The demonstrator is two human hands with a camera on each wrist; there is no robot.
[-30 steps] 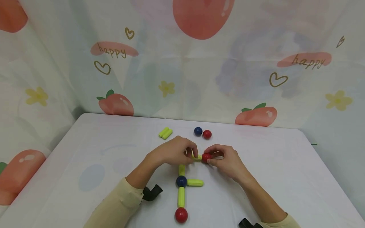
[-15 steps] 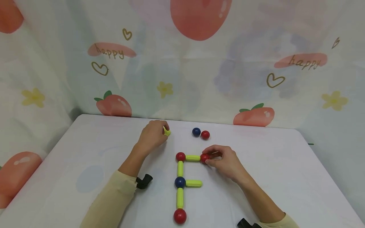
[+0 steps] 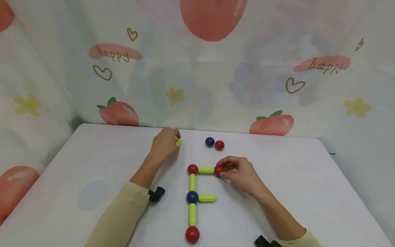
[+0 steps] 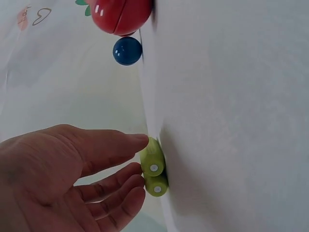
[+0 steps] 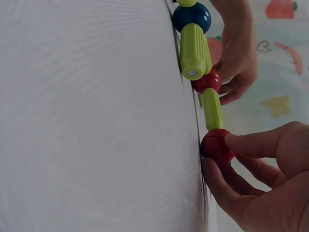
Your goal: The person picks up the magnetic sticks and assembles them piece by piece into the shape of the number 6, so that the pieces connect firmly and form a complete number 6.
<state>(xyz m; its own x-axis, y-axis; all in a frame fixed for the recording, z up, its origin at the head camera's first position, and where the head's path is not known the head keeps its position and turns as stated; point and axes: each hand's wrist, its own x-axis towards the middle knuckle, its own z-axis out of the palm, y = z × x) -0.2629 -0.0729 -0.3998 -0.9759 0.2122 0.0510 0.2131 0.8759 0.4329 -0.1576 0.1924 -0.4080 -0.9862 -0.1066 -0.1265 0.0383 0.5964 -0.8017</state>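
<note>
At the far side of the table my left hand (image 3: pixel 165 142) grips a yellow-green magnetic rod (image 4: pixel 152 157), its thumb on the near end; a second rod (image 4: pixel 157 185) lies against it. My right hand (image 3: pixel 242 171) pinches a red ball (image 5: pixel 216 146) between thumb and fingers. That ball sits at the right end of a top rod (image 3: pixel 205 170), joined to another red ball (image 3: pixel 192 169). Below runs a column of rods through a blue ball (image 3: pixel 192 197) to a large-looking red ball (image 3: pixel 192 234). A side rod (image 3: pixel 207 198) points right from the blue ball, its right end bare.
A loose blue ball (image 3: pixel 210 142) and a loose red ball (image 3: pixel 219 145) lie side by side near the back of the white table (image 3: pixel 277 154). Behind the table's back edge hangs a printed cloth (image 3: pixel 210 89).
My left hand has gone from the top of the built figure to the rods at the back left, uncovering the corner red ball. My right hand stays at its red ball.
</note>
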